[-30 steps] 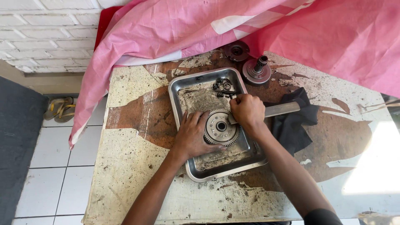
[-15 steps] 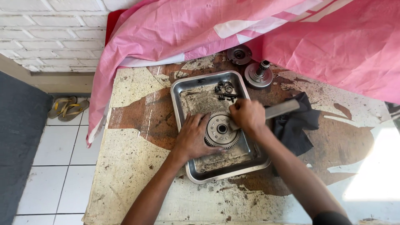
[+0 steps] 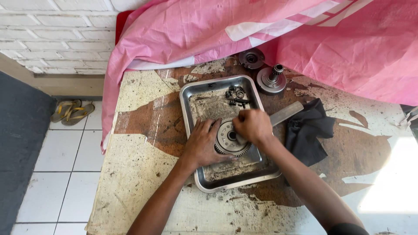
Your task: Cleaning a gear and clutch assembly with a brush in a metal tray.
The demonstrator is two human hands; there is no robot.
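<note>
A round toothed metal gear assembly (image 3: 228,135) lies in a dirty steel tray (image 3: 226,180) on a worn table. My left hand (image 3: 202,143) rests flat against the gear's left side and holds it steady. My right hand (image 3: 252,125) is closed around a tool with a flat metal handle (image 3: 286,113), and its working end sits on the gear's middle. Small dark bolts and rings (image 3: 236,95) lie at the tray's far end.
Two more round metal parts (image 3: 271,80) (image 3: 251,58) stand beyond the tray. A black rag (image 3: 309,132) lies to the tray's right. Pink cloth (image 3: 331,39) drapes over the table's far side. Sandals (image 3: 69,112) sit on the tiled floor at left.
Both hands have stayed on the gear in the tray; the right hand has shifted slightly with the tool. The view has drifted a little, so the tray appears further right.
</note>
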